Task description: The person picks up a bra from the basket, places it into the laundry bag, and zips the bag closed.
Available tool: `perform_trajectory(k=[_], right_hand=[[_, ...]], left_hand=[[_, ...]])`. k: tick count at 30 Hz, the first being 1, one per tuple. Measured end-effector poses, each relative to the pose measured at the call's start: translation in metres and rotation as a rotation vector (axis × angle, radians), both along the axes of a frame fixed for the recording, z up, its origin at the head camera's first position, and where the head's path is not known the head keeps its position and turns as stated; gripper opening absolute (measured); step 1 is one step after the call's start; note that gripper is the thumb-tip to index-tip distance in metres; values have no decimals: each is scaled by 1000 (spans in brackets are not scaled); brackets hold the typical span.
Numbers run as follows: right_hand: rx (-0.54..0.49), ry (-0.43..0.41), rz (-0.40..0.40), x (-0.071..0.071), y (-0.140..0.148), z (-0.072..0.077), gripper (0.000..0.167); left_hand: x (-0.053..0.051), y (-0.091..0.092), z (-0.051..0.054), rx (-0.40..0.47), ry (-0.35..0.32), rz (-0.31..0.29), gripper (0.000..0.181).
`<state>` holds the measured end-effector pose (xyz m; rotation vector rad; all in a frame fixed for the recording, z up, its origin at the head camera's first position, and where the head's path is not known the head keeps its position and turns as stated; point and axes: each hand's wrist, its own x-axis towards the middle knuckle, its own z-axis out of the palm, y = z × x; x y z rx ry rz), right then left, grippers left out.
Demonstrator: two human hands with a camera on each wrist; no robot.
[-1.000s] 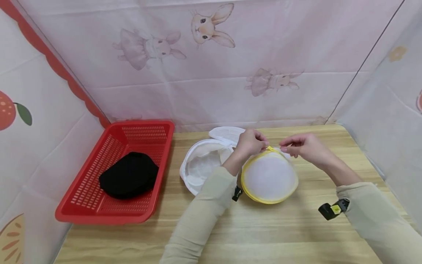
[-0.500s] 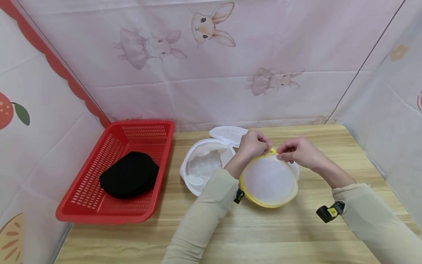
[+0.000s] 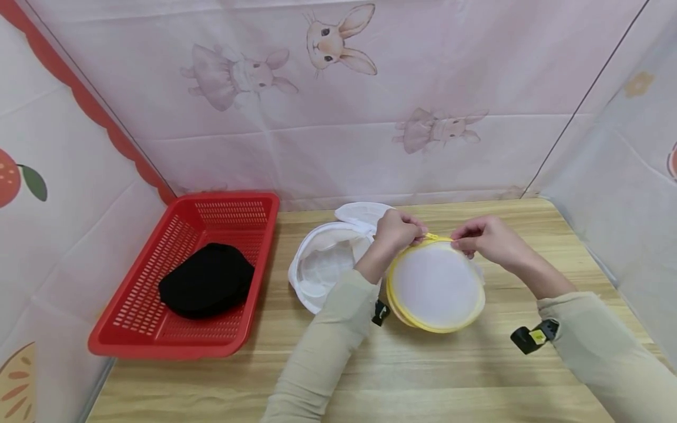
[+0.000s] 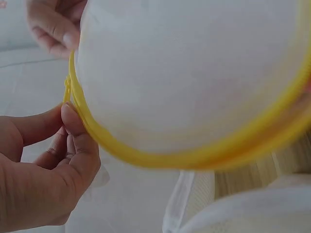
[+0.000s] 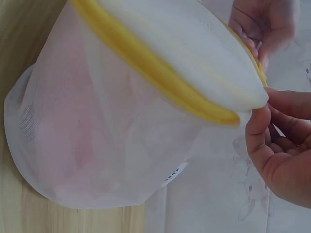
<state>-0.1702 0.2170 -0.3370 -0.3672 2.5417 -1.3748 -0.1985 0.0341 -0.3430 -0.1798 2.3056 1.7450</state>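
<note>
A white mesh laundry bag [image 3: 436, 285] with a yellow zip round its top stands on the table. Through its side in the right wrist view, something pinkish shows inside the mesh bag [image 5: 73, 141]. My left hand [image 3: 398, 230] pinches the yellow zip pull [image 4: 66, 92] at the bag's far edge. Close beside it, my right hand [image 3: 492, 242] pinches the rim of the bag between thumb and fingers. Left of the bag lies a second, white-trimmed mesh bag [image 3: 308, 288] with its round lid [image 3: 365, 212] folded back; my left forearm partly covers it.
A red plastic basket [image 3: 255, 294] stands at the left of the wooden table [image 3: 402, 376], with a black rounded item [image 3: 208, 282] in it. Printed cloth walls [image 3: 338, 158] rise behind the table and at both sides.
My right hand was apart from the bag, then came to its rim and took hold. Since then both hands have drawn slightly apart, and the bag's top has shifted a little right.
</note>
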Motion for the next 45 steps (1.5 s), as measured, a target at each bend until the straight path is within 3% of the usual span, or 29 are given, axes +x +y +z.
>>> perform_trajectory(k=[10, 18, 23, 34, 41, 45], right_hand=[[-60, -43, -76, -2, 31, 0, 24], [-127, -34, -92, -2, 44, -2, 21], [-115, -48, -84, 0, 45, -3, 21], [-47, -83, 63, -4, 39, 0, 23], [48, -52, 56, -9, 24, 8, 27], [90, -24, 55, -10, 12, 14, 27]], left_hand=[[-12, -27, -5, 102, -5, 50, 5], [-15, -34, -3, 150, -17, 64, 4], [-15, -31, 1, 96, 26, 66, 5], [-12, -24, 18, 9, 79, 58, 5], [-2, -14, 23, -11, 128, 11, 7], [4, -4, 27, -36, 121, -1, 8]])
